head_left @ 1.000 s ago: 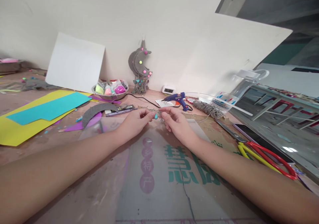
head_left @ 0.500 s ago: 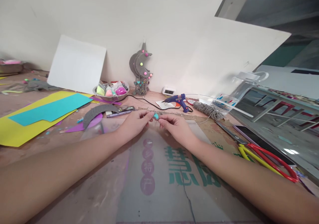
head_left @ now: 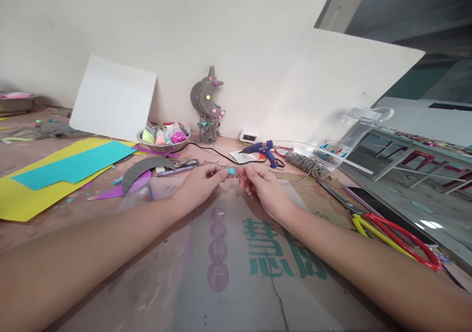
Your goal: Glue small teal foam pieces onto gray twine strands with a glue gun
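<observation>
My left hand [head_left: 201, 183] and my right hand [head_left: 262, 187] meet over the middle of the table, fingertips pinched together. Between them sits a small teal bead [head_left: 231, 171] on a thin grey string. Both hands pinch that beaded string from either side, a little above a printed plastic sheet [head_left: 239, 253]. A blue glue gun [head_left: 262, 150] lies just beyond my right hand, with a bundle of grey twine [head_left: 308, 163] to its right.
Yellow paper [head_left: 22, 194] and teal paper [head_left: 73, 162] lie at the left. A metal bowl [head_left: 164, 136] of coloured clay and a grey moon ornament [head_left: 208, 101] stand by the wall. Red and yellow scissors [head_left: 394, 233] and a phone [head_left: 383, 206] lie at the right.
The hands stayed together in the same spot; the fingers shifted slightly on the bead and string. The camera tilted a little.
</observation>
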`<action>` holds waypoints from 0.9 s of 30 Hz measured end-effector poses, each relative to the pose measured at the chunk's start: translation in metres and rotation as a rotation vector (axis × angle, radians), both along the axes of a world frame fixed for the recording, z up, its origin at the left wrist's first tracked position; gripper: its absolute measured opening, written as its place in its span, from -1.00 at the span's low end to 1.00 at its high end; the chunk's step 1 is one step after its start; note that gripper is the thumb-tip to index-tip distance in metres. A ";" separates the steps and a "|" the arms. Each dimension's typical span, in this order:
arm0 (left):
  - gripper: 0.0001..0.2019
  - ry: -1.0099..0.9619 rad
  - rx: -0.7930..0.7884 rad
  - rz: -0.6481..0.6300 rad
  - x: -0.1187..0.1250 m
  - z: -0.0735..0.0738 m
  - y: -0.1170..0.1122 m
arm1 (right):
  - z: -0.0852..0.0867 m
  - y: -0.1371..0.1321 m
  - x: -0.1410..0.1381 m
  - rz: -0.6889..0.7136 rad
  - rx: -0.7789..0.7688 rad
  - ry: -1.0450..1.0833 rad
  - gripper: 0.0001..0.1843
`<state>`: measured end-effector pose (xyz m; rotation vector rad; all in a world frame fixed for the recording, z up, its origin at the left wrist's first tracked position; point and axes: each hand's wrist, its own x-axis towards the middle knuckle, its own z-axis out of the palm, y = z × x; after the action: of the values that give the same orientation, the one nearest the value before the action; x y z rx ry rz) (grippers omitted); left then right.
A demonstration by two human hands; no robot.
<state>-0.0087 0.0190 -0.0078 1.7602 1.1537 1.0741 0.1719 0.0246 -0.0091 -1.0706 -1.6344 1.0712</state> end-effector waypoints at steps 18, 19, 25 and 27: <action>-0.76 0.150 0.165 0.063 0.003 0.003 -0.008 | 0.005 -0.006 -0.004 -0.010 -0.027 -0.078 -0.68; -0.76 0.151 0.166 0.062 0.003 0.003 -0.008 | 0.004 -0.006 -0.004 -0.007 -0.026 -0.080 -0.68; -0.74 0.155 0.171 0.050 0.003 0.002 -0.007 | 0.004 -0.005 -0.004 0.014 -0.033 -0.086 -0.70; -0.74 0.158 0.174 0.051 0.003 0.002 -0.007 | 0.004 -0.005 -0.004 0.003 -0.035 -0.087 -0.70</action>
<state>-0.0058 0.0123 -0.0059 1.9905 1.2371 1.1096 0.1682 0.0197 -0.0054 -1.1521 -1.6914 1.0719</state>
